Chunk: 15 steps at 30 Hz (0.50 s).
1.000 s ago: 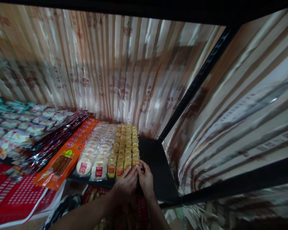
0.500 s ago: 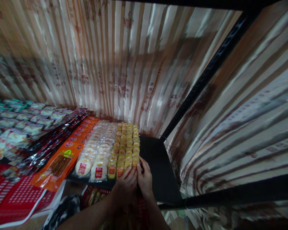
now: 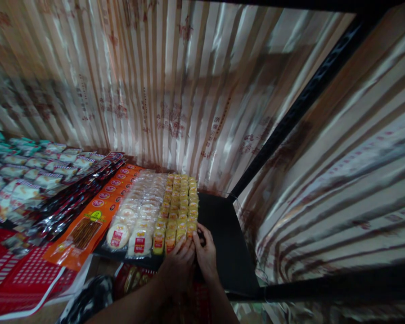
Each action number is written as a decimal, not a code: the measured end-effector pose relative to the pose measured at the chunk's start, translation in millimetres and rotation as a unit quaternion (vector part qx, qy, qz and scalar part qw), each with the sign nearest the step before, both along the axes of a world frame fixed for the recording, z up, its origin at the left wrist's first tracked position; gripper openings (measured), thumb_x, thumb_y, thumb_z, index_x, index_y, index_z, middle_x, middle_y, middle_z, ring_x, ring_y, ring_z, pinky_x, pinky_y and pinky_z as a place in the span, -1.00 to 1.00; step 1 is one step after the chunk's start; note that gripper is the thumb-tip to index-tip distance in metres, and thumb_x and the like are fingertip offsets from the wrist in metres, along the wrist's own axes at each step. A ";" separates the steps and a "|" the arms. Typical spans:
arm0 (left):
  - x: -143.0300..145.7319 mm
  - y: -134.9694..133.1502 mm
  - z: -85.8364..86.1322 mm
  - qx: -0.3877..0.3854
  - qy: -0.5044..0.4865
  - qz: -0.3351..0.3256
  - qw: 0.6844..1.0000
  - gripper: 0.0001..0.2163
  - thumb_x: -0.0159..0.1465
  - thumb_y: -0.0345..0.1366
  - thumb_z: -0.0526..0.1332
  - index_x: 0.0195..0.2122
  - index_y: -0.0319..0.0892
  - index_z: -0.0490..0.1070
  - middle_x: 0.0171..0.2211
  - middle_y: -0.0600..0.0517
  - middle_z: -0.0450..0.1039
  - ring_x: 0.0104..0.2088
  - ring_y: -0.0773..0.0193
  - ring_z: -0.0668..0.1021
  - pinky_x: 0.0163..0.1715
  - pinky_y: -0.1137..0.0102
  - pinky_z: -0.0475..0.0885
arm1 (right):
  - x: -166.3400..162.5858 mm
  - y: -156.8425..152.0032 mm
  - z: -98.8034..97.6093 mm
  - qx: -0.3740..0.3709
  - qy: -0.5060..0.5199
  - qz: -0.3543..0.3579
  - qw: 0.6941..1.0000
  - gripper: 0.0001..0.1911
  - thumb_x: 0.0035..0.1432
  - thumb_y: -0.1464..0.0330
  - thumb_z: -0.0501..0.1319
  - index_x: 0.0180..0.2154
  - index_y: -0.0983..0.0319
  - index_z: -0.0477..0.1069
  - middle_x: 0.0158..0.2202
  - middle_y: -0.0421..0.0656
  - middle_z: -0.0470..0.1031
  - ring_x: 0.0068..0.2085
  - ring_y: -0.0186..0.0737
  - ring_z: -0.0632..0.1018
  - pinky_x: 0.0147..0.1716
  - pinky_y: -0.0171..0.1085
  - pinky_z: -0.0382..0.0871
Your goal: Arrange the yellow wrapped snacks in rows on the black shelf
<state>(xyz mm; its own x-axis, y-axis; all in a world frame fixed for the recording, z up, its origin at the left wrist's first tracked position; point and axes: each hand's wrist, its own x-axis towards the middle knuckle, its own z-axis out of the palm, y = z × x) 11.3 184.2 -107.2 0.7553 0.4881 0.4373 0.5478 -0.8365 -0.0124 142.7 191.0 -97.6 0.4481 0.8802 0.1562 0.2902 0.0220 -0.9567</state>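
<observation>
Rows of yellow-wrapped snack packets (image 3: 177, 209) stand at the right end of the goods on a black shelf (image 3: 222, 234). My left hand (image 3: 178, 261) is at the front of these rows, fingers together and curled against the nearest packets. My right hand (image 3: 206, 254) is at the front right corner, its thumb by the last packet's front and its fingers along the side. Both hands appear closed on the front packets; my fingers partly hide them. Just left are two rows of clear-wrapped round white crackers (image 3: 140, 238) with red labels.
An orange bag of brown sticks (image 3: 84, 229), dark shiny packets (image 3: 65, 202) and white packets (image 3: 18, 193) lie further left. A red basket (image 3: 18, 279) is below at left. A black post (image 3: 290, 108) rises at the shelf's right, before striped sheeting (image 3: 175, 90).
The view has shifted slightly, moving the shelf a little within the picture. Both hands stay at the front of the yellow packets, with only slight finger movement.
</observation>
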 end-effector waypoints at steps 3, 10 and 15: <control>0.3 0.0 -0.8 0.010 -0.003 0.008 1.000 -0.58 0.32 -0.23 -0.08 0.15 -0.31 0.20 0.13 -0.09 0.30 0.16 0.18 0.29 0.24 0.22 -0.11 | 2.2 4.3 1.1 -0.024 0.085 -0.042 0.995 -0.42 0.06 0.01 0.08 0.01 0.24 0.33 0.07 0.00 0.36 0.03 -0.11 0.42 0.00 -0.18 0.33; -0.4 0.1 1.5 0.016 -0.008 0.001 1.000 -0.58 0.32 -0.19 -0.05 0.14 -0.27 0.23 0.10 -0.07 0.33 0.16 0.16 0.28 0.23 0.21 -0.11 | -4.0 32.7 4.2 -0.043 0.071 -0.012 0.996 -0.14 0.07 -0.16 -0.15 0.23 0.26 0.04 0.30 -0.12 0.00 0.29 -0.20 0.05 0.27 -0.19 -0.14; 0.3 -0.6 10.8 0.008 -0.035 -0.013 0.999 -0.60 0.32 -0.21 -0.04 0.17 -0.16 0.19 0.04 0.02 0.38 0.08 0.22 0.34 0.24 0.20 -0.12 | -14.3 46.8 3.3 -0.057 -0.037 0.029 0.997 -0.13 0.09 -0.15 -0.20 0.26 0.27 -0.06 0.32 -0.13 -0.12 0.31 -0.18 -0.04 0.28 -0.12 -0.20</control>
